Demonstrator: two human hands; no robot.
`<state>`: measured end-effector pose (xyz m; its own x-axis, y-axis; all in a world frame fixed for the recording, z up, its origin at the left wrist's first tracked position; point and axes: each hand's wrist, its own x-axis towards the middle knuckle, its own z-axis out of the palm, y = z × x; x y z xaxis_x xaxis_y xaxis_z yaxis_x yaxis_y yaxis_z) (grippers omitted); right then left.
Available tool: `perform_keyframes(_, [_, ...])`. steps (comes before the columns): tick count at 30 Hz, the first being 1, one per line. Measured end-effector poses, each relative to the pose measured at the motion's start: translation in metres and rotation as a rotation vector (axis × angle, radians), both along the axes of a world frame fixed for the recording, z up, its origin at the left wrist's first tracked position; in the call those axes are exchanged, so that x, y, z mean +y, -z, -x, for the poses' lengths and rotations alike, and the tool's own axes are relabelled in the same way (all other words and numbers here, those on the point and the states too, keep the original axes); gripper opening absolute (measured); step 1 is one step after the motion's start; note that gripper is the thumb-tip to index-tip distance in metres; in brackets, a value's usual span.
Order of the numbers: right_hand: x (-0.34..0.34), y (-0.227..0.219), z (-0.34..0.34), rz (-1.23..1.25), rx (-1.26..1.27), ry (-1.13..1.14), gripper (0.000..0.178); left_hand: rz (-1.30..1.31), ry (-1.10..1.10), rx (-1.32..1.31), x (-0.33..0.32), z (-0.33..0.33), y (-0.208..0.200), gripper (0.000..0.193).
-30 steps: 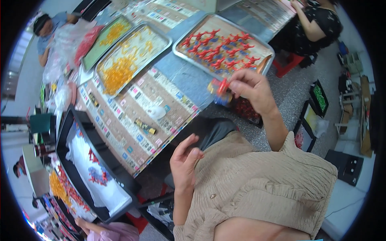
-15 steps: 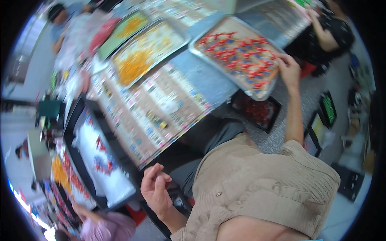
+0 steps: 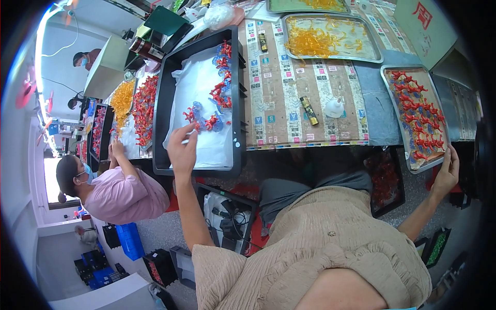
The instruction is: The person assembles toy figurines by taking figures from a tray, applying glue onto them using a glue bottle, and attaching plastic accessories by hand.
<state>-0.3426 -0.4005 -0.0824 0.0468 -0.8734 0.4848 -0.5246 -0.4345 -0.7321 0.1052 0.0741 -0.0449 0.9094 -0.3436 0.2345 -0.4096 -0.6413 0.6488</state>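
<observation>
- The left hand reaches into the black tray, fingers spread and loose, its tips at a red piece on the white liner; whether it has pinched the piece cannot be told.
- Only a few red-and-blue pieces lie on that liner, in a loose line toward its far side; most of the liner is bare, so by the look of it this tray is early in its filling or nearly cleared, and which of the two cannot be told.
- The right hand is well to the right of the black tray, fingers curled over the near corner of the metal tray, gripping its rim.
- That metal tray is thickly covered with red pieces.
- Between the two trays lies a printed mat, with a small dark tube and a white cap on it.
- Beyond the mat sits a tray of orange pieces.
- Left of the black tray, another person in a pink top works at more trays of red and orange pieces.
</observation>
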Motion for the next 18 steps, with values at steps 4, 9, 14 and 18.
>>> perform_keyframes(4, [0.023, -0.006, -0.034, -0.061, -0.08, -0.213, 0.021, -0.382, 0.234, -0.178, -0.023, -0.017, 0.006, 0.037])
perform_keyframes(9, [0.05, -0.015, -0.067, -0.2, -0.146, -0.438, 0.017, -0.642, 0.353, -0.016, -0.04, -0.035, 0.015, 0.043])
perform_keyframes(14, [0.074, -0.014, -0.091, -0.224, -0.102, -0.584, 0.012, -0.515, 0.301, 0.055, -0.035, -0.034, 0.013, 0.029])
perform_keyframes(18, [0.09, -0.011, -0.112, -0.301, -0.061, -0.743, 0.01, -0.321, 0.267, 0.072, -0.02, -0.032, 0.02, 0.018])
